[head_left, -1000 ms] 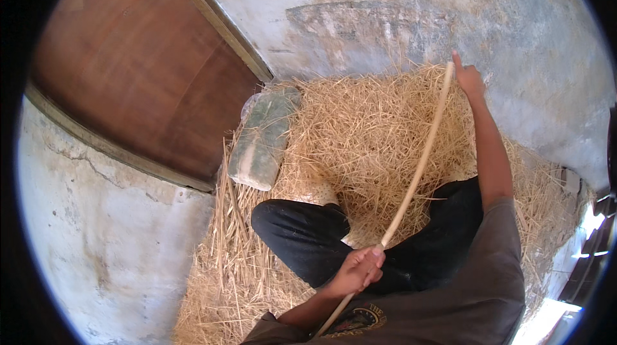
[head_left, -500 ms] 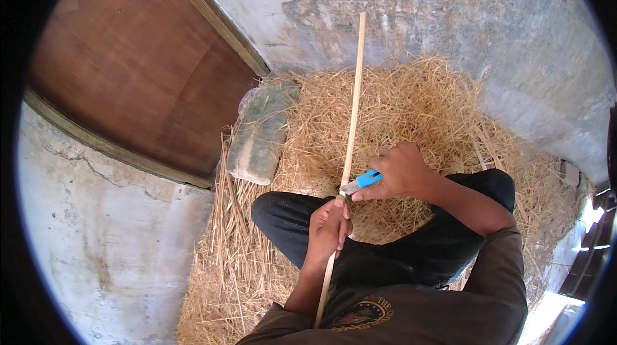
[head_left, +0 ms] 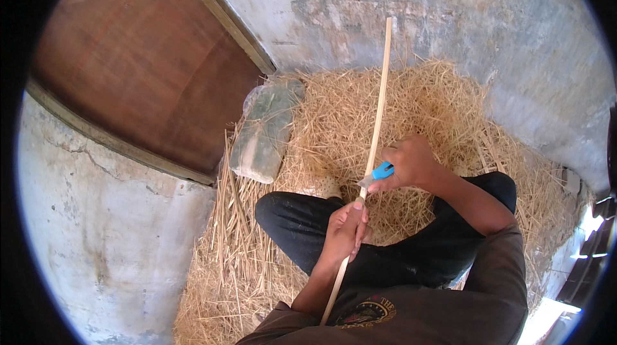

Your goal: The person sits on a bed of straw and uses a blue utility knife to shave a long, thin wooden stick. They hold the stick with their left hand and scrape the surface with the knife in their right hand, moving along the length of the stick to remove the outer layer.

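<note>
A long, thin bamboo strip (head_left: 379, 114) slants up from beside my torso, past my crossed legs, to a far end in front of the wall. My left hand (head_left: 347, 229) is closed round its lower part, thumb on top. Just above that thumb, my right hand (head_left: 411, 162) grips a utility knife (head_left: 384, 171) with a blue handle. The knife's metal blade (head_left: 366, 182) lies across the strip and appears to touch it. The right fingers hide part of the handle.
Loose straw and shavings (head_left: 411, 97) cover the floor around my legs (head_left: 295, 216). A greyish-green block (head_left: 267, 130) lies near the brown door panel (head_left: 148, 69). A stained wall (head_left: 501, 30) rises beyond the strip's far end. Longer slivers (head_left: 225, 236) lie at the left.
The strip has tilted, its far end shifting to the right. My left hand has moved right and slightly up with it. The knife has moved a little right and up.
</note>
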A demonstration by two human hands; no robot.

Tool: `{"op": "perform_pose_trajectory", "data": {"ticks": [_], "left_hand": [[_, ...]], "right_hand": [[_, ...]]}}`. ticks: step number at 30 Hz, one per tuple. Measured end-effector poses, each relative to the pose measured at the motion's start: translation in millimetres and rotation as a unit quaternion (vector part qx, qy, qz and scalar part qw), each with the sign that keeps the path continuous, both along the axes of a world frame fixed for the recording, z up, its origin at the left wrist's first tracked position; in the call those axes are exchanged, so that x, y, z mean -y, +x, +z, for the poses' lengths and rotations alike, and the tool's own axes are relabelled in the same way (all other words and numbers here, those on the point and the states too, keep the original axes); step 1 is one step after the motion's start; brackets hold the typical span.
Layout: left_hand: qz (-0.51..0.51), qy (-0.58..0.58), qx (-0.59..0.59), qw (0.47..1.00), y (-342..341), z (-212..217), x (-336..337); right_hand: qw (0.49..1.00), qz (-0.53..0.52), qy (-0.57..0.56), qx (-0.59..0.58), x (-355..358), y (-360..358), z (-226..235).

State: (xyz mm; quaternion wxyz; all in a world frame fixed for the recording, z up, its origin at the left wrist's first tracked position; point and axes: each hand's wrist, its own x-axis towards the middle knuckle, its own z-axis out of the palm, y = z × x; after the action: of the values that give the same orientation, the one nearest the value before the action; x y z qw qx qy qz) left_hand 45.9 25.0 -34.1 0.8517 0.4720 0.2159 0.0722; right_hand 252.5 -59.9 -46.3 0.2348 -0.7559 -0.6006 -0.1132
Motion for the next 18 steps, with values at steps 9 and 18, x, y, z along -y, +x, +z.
{"op": "perform_pose_trajectory", "data": {"ticks": [9,18], "left_hand": [[-0.034,0.004,-0.042,0.999,-7.7,8.3,12.1],[-0.037,0.025,-0.006,0.999,-12.6,7.8,7.0]], "right_hand": [[0.977,-0.193,-0.041,-0.077,2.1,73.4,-13.7],[0.996,-0.039,0.059,0.054,2.2,43.8,0.1]]}}
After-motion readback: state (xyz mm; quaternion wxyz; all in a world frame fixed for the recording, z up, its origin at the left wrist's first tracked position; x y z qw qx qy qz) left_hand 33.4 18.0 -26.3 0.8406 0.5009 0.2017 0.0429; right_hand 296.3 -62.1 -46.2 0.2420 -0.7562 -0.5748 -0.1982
